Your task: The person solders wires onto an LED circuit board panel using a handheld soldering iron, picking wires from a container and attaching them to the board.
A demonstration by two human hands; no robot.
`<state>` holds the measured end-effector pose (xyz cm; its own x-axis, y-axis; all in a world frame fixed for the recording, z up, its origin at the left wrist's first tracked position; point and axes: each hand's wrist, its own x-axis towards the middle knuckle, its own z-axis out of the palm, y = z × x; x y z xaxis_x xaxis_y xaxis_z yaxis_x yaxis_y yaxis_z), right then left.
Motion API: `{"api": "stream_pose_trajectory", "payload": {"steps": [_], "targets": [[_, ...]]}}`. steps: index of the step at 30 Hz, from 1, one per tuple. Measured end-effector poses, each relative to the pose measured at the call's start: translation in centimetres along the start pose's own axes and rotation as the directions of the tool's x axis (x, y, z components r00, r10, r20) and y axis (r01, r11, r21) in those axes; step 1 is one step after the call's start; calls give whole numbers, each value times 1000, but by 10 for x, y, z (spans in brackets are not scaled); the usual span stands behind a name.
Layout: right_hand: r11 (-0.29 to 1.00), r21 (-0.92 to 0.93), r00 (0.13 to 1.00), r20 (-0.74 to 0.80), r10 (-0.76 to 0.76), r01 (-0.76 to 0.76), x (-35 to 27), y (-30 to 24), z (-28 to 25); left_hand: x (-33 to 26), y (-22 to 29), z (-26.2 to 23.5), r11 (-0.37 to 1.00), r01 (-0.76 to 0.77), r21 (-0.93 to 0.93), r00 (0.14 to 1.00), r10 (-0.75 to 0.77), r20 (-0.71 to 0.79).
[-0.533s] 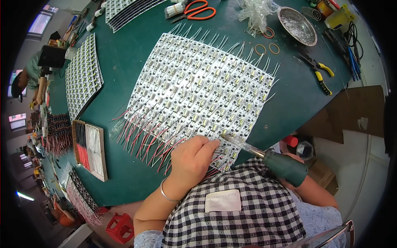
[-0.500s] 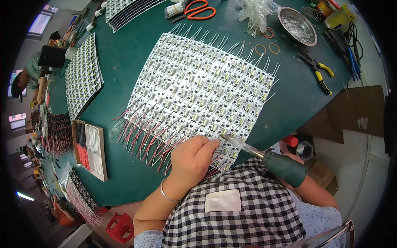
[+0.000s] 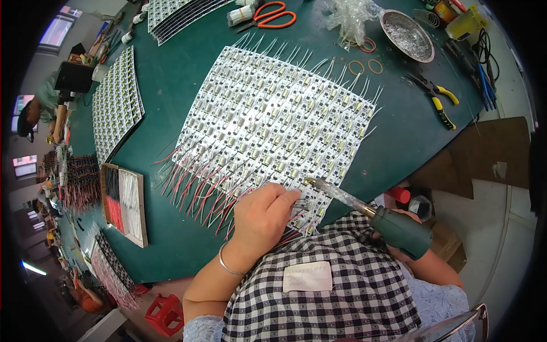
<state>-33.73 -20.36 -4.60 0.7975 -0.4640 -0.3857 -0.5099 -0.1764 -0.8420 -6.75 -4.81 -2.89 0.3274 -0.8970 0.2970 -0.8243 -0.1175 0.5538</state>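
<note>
A large white sheet of small circuit boards [image 3: 268,119] lies on the green table, with white wires [image 3: 307,57] along its far edge and red and white wires [image 3: 199,194] fringing its near left side. My left hand [image 3: 263,214] rests over the near edge, thumb and forefinger pinched together; thin dark wires show beside the fingertips, but what they hold is hidden. In my right hand [image 3: 411,215], mostly behind the green handle, is a soldering iron [image 3: 401,232]. Its tip is at the boards just right of and beyond my left fingertips, apparently touching them.
Beyond the sheet are orange-handled scissors [image 3: 273,16], rubber bands [image 3: 364,67], a plastic bag [image 3: 350,23] and a metal bowl [image 3: 407,35]. Yellow-handled pliers [image 3: 436,100] lie right. Left are a box of wires [image 3: 143,219] and another board stack [image 3: 117,102]. A co-worker [image 3: 48,108] is far left.
The soldering iron has shifted slightly right and its tip a little away from me. My left hand has moved slightly up, still pinched.
</note>
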Motion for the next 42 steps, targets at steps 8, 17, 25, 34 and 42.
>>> {"api": "stream_pose_trajectory", "payload": {"steps": [8, 17, 25, 34, 42], "targets": [[932, -45, 922, -134, -362, 359, 7, -23, -5, 6, 14, -34, 992, 22, 125, 997, -13, -71], [944, 173, 959, -44, -279, 282, 0, -13, -6, 0, 20, 2, 987, -84, 134, 996, 79, 41], [878, -110, 883, 0, -469, 466, -2, -15, -13, -8, 15, 21, 995, -17, 103, 999, 21, -46], [901, -150, 904, -68, -421, 408, -4, -9, -8, -6, 16, 18, 986, -77, 146, 997, 78, 0], [737, -340, 786, 6, -619, 584, 3, -3, -9, -6, 16, 17, 989, -68, 128, 998, 68, 1]]}}
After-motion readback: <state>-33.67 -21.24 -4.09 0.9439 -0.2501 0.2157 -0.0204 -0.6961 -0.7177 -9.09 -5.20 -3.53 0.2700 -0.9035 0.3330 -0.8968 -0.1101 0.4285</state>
